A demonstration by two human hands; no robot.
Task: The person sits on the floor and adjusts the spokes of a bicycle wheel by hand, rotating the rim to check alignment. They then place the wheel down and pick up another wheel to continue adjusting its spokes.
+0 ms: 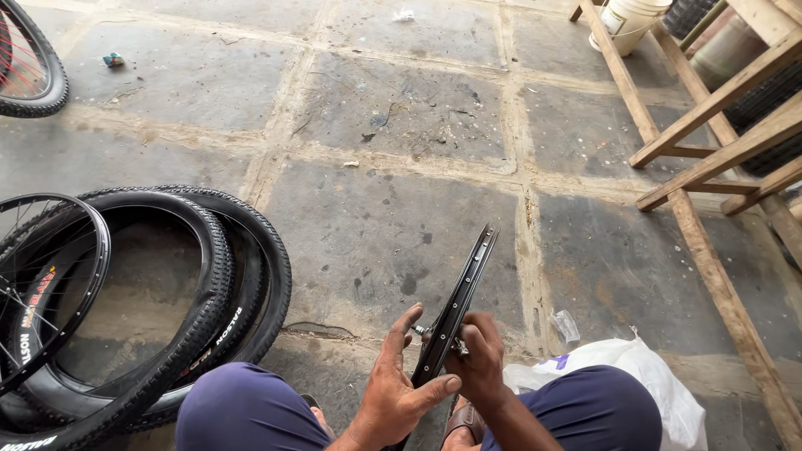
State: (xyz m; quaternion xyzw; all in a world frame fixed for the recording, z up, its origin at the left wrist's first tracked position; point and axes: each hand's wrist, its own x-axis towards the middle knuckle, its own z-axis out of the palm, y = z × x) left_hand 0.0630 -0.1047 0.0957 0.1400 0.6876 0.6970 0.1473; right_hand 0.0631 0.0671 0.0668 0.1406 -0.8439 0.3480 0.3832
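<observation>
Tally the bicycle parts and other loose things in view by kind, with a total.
Black tyres lying on the floor: 2
Spoked wheels, one at left, one at top left: 2
Bare black rim held edge-on by the left hand and right hand, rim: 1
White bucket: 1
White plastic bag: 1
Total: 7

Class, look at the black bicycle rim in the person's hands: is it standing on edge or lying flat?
On edge. The bicycle rim shows as a thin upright strip, gripped between the left hand and right hand.

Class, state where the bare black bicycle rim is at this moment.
In the head view, the bare black bicycle rim stands edge-on at bottom centre, gripped between the left hand and right hand, above the knees.
</observation>
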